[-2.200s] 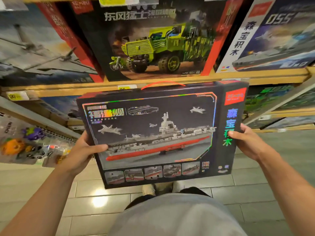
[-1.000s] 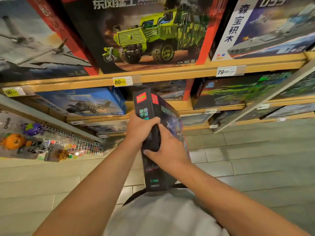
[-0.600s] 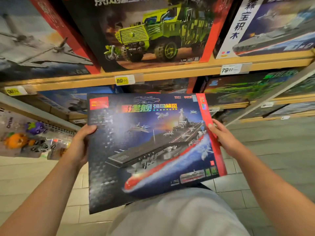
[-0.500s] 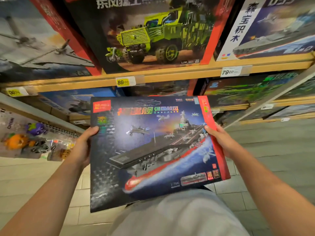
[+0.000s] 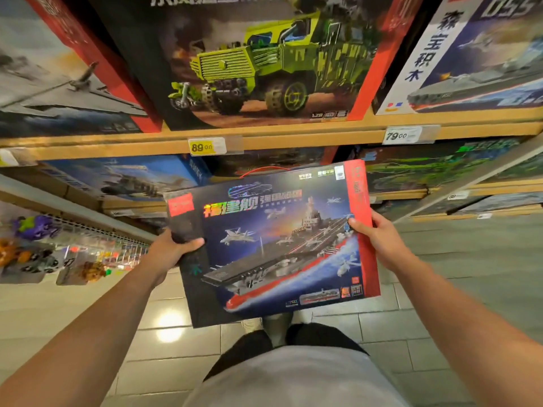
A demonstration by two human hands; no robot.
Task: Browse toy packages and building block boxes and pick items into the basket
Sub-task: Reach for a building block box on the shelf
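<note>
Box (image 5: 273, 245): flat glossy cardboard rectangle, carrier ship art, red right edge, below the wooden shelf (image 5: 293, 136), tilted.
Left hand (image 5: 172, 252): thumb over the left edge, gripping.
Right hand (image 5: 376, 235): clasps the red edge.

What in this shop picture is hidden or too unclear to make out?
- Head view: no basket in frame.
- The carrier box hides its own back and the fingers of the left hand and right hand behind it.
- Small print at its lower edge is too small to read.
- The leftmost price tag is blurred and cut by the edge.
- The truck box is cropped at the top.
</note>
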